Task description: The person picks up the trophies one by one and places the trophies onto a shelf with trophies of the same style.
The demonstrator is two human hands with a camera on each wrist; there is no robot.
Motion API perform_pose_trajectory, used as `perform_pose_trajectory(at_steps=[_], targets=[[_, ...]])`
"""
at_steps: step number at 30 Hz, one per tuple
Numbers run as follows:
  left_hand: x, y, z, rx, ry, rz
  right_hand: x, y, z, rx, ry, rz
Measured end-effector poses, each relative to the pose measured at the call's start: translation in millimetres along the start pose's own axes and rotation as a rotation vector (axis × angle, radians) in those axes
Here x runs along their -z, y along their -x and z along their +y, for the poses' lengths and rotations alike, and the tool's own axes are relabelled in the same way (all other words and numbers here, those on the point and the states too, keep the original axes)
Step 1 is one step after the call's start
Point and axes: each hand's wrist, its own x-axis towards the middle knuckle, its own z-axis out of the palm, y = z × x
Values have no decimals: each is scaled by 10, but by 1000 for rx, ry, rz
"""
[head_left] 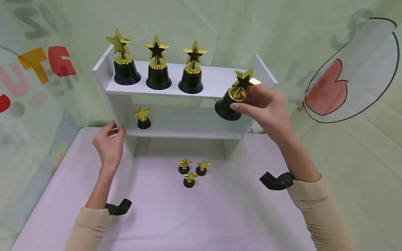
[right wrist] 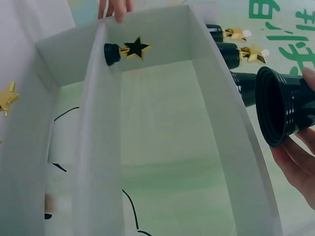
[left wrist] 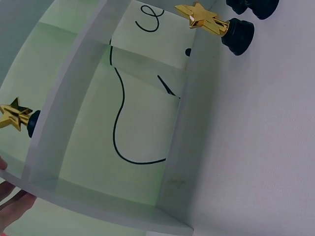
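The right hand [head_left: 267, 109] holds a large star trophy [head_left: 231, 104] by its black base, tilted, before the right part of the white shelf unit [head_left: 188, 122]. In the right wrist view this trophy's base [right wrist: 278, 105] shows its hollow underside, beside the top board. At the unit's left side the left hand [head_left: 110, 143] pinches the side panel's edge; its fingers [right wrist: 115, 7] show over that edge in the right wrist view. Three large trophies [head_left: 158, 75] stand upright in a row on the top board. One small trophy [head_left: 144, 122] stands at the left of the middle board.
Three small star trophies [head_left: 189, 181] stand close together on the white-covered table [head_left: 201, 216], in front of the unit's lower opening. Behind hangs a pale green curtain [head_left: 220, 28] with coloured letters at left and a black-outlined drawing [head_left: 361, 73] at right.
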Motion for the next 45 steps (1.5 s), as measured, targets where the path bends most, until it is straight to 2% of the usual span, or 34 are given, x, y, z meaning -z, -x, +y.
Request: perform_pose_trajectory(at_steps=[7,14,22,32,38,45], targets=[[-7,-10,16,4,16,-1,78,-230,-20,-105,101,21],[-10,-7,-17,1,0,3,19,-418,18,-192,175,43],[-4,2,-28,11,-6,9,-23,-591,44,-221,106,13],[-4,7,-26,13,-4,9,-18,-711,70,-301,59,-25],[-1,4,-28,7,-9,13,-27,-731,101,-310,40,-46],[-9,-1,-28,12,-2,15,-1,-717,100,-279,53,-76]])
